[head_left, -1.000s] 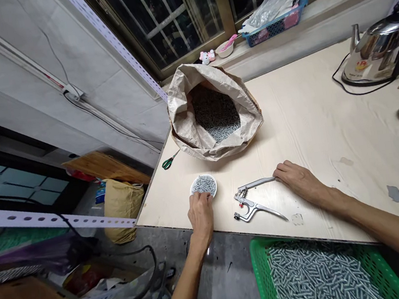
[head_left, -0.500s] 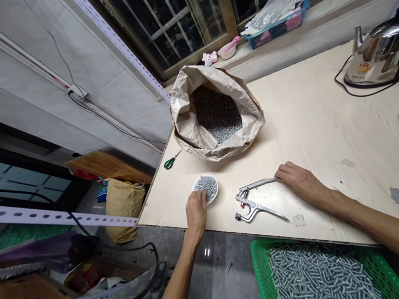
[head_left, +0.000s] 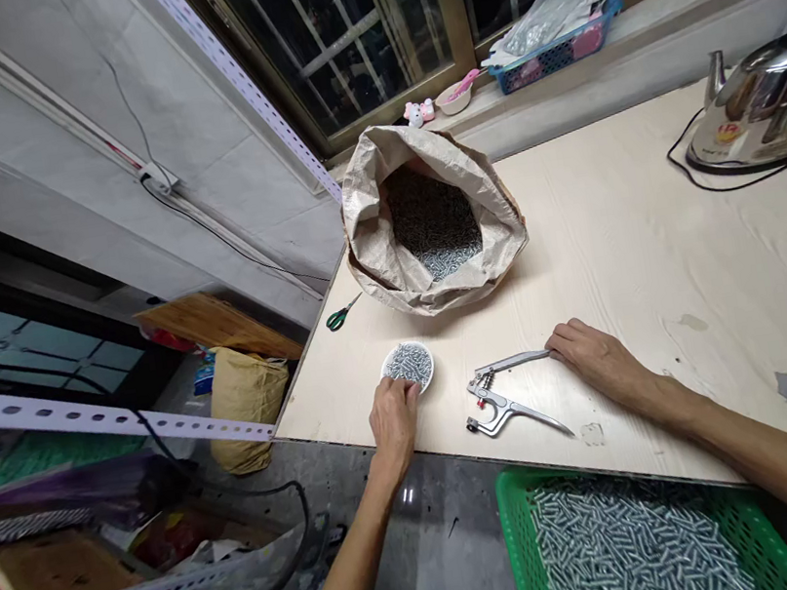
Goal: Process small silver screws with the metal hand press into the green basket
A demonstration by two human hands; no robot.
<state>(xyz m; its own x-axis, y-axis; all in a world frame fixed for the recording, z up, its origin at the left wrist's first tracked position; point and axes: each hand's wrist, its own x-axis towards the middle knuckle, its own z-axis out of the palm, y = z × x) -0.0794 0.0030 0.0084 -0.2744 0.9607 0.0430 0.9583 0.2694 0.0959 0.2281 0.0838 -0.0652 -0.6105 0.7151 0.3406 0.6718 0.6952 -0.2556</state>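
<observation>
My left hand (head_left: 392, 415) reaches into the near rim of a small white dish (head_left: 408, 365) filled with tiny metal parts; its fingertips are bent together at the dish, and what they pinch is too small to see. My right hand (head_left: 592, 360) rests on the pale table (head_left: 613, 233) with its fingers curled, touching the end of the upper handle of silver hand pliers (head_left: 501, 395) that lie open between my hands.
A paper sack (head_left: 431, 220) of small metal pieces stands behind the dish. Green-handled scissors (head_left: 341, 316) lie by the table's left edge. A green basket (head_left: 623, 547) of metal sleeves sits below the front edge. A steel kettle (head_left: 765, 106) with a cord stands far right.
Almost nothing moves. My left fingers shifted slightly at the dish rim; the view drifted a little. My right hand and the pliers stay put.
</observation>
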